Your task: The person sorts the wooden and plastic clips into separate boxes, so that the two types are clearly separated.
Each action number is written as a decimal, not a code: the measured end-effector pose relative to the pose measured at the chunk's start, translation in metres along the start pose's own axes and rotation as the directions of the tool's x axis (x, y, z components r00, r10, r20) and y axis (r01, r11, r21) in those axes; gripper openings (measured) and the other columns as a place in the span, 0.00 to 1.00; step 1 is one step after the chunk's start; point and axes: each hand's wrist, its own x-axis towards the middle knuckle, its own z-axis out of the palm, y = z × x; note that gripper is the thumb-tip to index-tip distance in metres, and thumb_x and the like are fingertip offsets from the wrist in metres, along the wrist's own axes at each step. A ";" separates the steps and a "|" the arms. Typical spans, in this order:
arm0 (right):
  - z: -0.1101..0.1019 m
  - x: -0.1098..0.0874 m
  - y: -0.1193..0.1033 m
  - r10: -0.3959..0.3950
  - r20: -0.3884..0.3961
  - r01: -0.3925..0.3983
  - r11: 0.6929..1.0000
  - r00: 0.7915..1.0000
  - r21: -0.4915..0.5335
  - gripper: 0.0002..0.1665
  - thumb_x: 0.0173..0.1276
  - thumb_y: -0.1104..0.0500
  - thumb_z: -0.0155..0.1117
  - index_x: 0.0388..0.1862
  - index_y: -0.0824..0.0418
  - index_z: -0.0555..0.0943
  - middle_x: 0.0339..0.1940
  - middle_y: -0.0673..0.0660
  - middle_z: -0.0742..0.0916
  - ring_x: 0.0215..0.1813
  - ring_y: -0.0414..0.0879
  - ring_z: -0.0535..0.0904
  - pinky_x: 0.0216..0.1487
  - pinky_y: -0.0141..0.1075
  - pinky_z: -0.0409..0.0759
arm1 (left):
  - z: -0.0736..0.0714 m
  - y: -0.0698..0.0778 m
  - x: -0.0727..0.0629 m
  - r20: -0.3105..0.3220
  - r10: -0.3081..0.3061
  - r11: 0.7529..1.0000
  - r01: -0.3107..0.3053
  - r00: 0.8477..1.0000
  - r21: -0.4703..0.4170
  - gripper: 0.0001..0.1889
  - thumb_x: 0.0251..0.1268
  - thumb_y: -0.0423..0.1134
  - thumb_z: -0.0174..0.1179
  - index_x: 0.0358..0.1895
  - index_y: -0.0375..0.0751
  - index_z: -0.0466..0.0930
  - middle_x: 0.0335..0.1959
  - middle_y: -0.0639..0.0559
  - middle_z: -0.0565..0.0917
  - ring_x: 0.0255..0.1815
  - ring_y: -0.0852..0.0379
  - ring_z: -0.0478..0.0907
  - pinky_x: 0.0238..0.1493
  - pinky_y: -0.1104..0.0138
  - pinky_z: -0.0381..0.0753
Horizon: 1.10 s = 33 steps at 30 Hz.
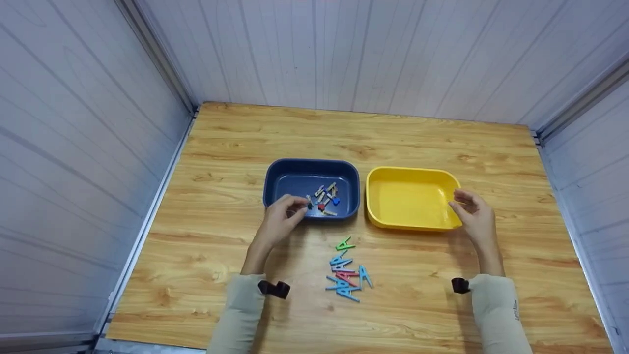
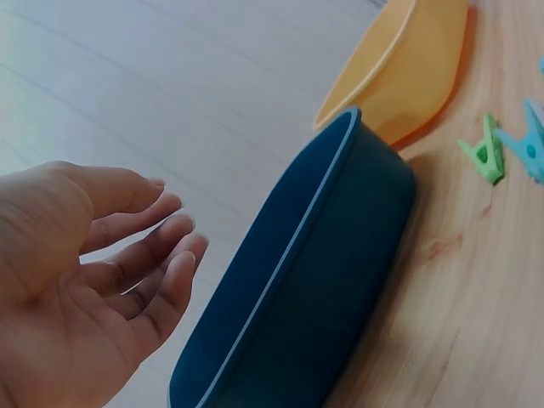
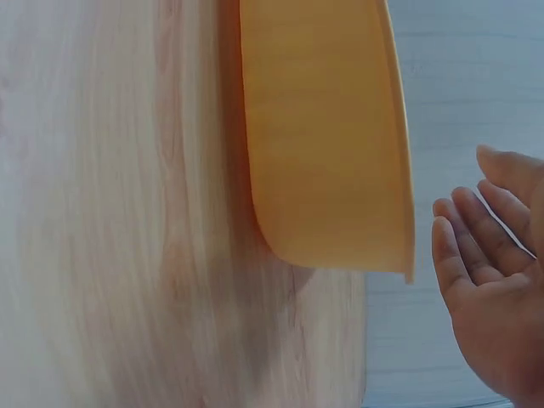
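Note:
My left hand [image 1: 284, 219] hovers at the front left rim of the dark blue bin [image 1: 285, 167], fingers loosely bent. The left wrist view shows nothing between its thumb and fingers. In this bin lie several small wooden clothespins [image 1: 322, 199], some with red or blue decorations, toward the right side. My right hand [image 1: 475, 216] is beside the right end of the yellow bin [image 1: 413, 227], relaxed and holding nothing. No objects show inside the yellow bin. Nearer to me, plastic clothespins [image 1: 344, 276] in blue, red and lilac lie in a loose pile, a green clothespin [image 1: 345, 244] at its far end.
Both bins stand side by side on a wooden table [image 1: 196, 236], a narrow gap between them. Pale panel walls [image 1: 314, 54] enclose its back and sides. The plastic clothespins lie between my forearms, in front of the bins.

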 end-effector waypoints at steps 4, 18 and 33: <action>-0.004 -0.002 0.001 0.050 -0.018 -0.051 0.998 0.999 -0.046 0.23 0.64 0.67 0.63 0.57 0.75 0.74 0.48 0.54 0.83 0.52 0.45 0.78 0.50 0.20 0.74 | 0.005 0.002 -0.003 0.047 0.003 1.000 -0.003 0.999 0.004 0.10 0.66 0.36 0.59 0.48 0.39 0.82 0.42 0.51 0.80 0.42 0.57 0.76 0.45 0.65 0.78; -0.009 -0.002 0.019 0.160 -0.124 -0.172 0.980 0.979 -0.099 0.22 0.64 0.73 0.59 0.58 0.71 0.76 0.56 0.69 0.80 0.53 0.47 0.78 0.49 0.19 0.74 | 0.027 0.000 -0.005 0.191 0.015 0.999 -0.022 0.981 0.035 0.12 0.66 0.37 0.59 0.49 0.39 0.81 0.41 0.50 0.80 0.40 0.59 0.74 0.43 0.69 0.75; -0.011 0.004 0.051 0.242 -0.151 -0.254 0.965 0.958 -0.069 0.24 0.65 0.70 0.60 0.61 0.66 0.75 0.59 0.67 0.80 0.49 0.35 0.77 0.47 0.16 0.72 | 0.074 -0.015 -0.007 0.309 -0.061 0.998 0.050 0.949 0.045 0.14 0.68 0.37 0.57 0.54 0.38 0.79 0.47 0.51 0.81 0.47 0.58 0.77 0.51 0.66 0.77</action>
